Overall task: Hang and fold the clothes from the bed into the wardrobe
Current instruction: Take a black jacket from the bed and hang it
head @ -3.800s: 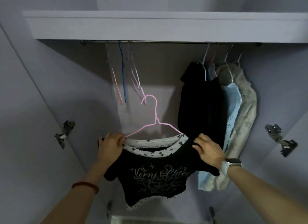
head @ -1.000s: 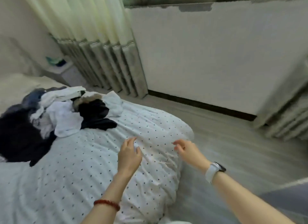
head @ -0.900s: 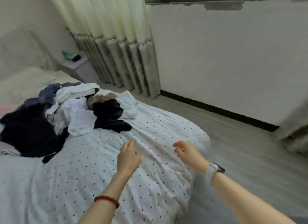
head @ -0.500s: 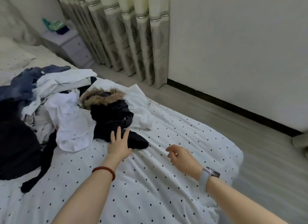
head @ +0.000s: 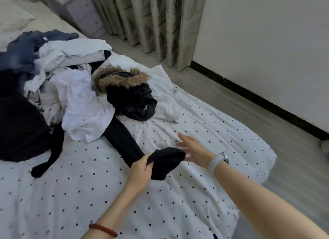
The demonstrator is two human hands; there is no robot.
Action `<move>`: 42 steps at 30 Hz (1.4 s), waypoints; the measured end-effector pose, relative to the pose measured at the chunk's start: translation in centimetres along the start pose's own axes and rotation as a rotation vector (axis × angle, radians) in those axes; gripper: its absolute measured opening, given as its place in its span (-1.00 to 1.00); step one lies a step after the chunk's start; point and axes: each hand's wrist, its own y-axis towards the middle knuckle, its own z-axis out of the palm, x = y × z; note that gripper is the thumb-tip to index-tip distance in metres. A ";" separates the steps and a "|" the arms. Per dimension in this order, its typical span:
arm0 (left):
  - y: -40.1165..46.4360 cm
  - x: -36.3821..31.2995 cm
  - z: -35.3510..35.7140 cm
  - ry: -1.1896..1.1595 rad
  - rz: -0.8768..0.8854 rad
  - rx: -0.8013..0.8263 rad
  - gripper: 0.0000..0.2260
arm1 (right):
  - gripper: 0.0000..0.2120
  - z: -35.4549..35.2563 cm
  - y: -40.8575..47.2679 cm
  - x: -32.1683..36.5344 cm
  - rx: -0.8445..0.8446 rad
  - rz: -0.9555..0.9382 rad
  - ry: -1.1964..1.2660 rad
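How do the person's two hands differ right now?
The left hand has its fingers curled round the end of a black garment; the right hand holds nothing, fingers spread. The left wrist wears a red bead bracelet; the right wrist wears a white watch. The left hand is nearer the camera, the right reaches farther. Both are over the dotted bed sheet.

1. The bed cover [head: 204, 194] is white with small dark dots.
2. The garment [head: 122, 140] in the left hand [head: 140, 173] is black.
3. The hood trim [head: 122, 78] is brown fur.
4. The bracelet [head: 103, 230] is red, the watch band [head: 216, 163] white.
5. The curtains [head: 151, 21] are beige-grey.
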 end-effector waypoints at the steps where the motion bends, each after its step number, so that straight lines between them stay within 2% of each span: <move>1: -1.4 0.3 0.5 -0.014 0.013 0.048 -0.82 | -0.40 1.2 0.4 0.0 0.069 0.039 -0.054; 3: -3.4 0.5 1.4 -0.045 0.041 0.093 -0.81 | -0.33 3.6 1.1 -0.3 0.203 0.110 -0.305; 5: -4.5 0.2 1.4 -0.071 0.075 0.093 -0.74 | -0.35 5.6 1.6 -1.1 0.341 0.192 -0.557; 7: -5.5 0.4 1.2 -0.071 0.119 0.076 -0.71 | -0.45 7.1 1.8 -1.9 0.459 0.268 -0.535; 9: -7.0 0.4 1.7 -0.056 0.220 0.058 -0.84 | -0.57 8.0 1.4 -2.4 0.470 0.232 -0.488; 10: -7.6 0.3 2.1 -0.033 0.297 0.052 -0.90 | -0.64 8.0 1.3 -2.7 0.439 0.190 -0.504; 12: -8.7 0.2 2.8 0.015 0.455 0.031 -0.89 | -0.78 7.9 0.9 -3.2 0.402 0.126 -0.471; 14: -8.9 1.1 3.2 0.106 0.576 -0.012 -0.88 | -0.80 7.0 0.0 -3.2 0.353 0.094 -0.339; 15: -8.6 1.5 3.1 0.166 0.589 -0.038 -0.81 | -0.78 6.0 -0.7 -2.9 0.310 0.054 -0.353; 17: -7.7 2.6 2.2 0.277 0.514 -0.068 -0.60 | -0.75 3.9 -2.0 -2.5 0.188 -0.054 -0.577; 19: -6.3 3.9 1.4 0.391 0.388 -0.155 -0.48 | -0.72 1.1 -3.0 -3.4 0.055 -0.145 -0.825; 22: -3.1 4.5 0.5 0.595 0.141 -0.233 -0.28 | -0.80 -3.2 -4.3 -6.2 -0.155 -0.131 -1.010; 24: -1.0 3.7 0.8 0.746 0.045 -0.154 -0.18 | -0.87 -5.9 -5.8 -8.2 -0.306 -0.081 -1.111; 27: 1.7 2.8 1.7 0.932 0.010 -0.035 -0.17 | -0.89 -9.2 -8.0 -10.7 -0.436 0.024 -1.164; 29: 3.2 2.0 1.9 0.975 0.011 -0.028 -0.30 | -0.88 -10.5 -8.9 -11.7 -0.490 0.094 -1.164; 31: 4.3 0.6 2.5 0.931 0.082 -0.040 -0.50 | -0.84 -11.6 -9.5 -12.4 -0.526 0.129 -1.078; 33: 3.9 -1.3 3.5 0.739 0.149 0.008 -0.59 | -0.81 -12.0 -9.5 -13.0 -0.506 0.076 -0.951; 35: 1.9 -3.5 5.1 0.502 0.199 0.155 -0.64 | -0.75 -11.5 -9.5 -13.3 -0.475 -0.047 -0.862; 38: -1.7 -5.0 7.5 0.384 0.293 0.319 -0.67 | -0.53 -9.3 -9.6 -12.2 -0.302 -0.165 -0.669; 40: -3.0 -5.4 7.9 0.268 0.225 0.331 -0.70 | -0.37 -7.8 -9.1 -11.7 -0.167 -0.139 -0.603; 42: -3.9 -5.5 7.4 0.165 0.099 0.333 -0.79 | -0.34 -6.9 -8.5 -12.1 -0.148 -0.087 -0.717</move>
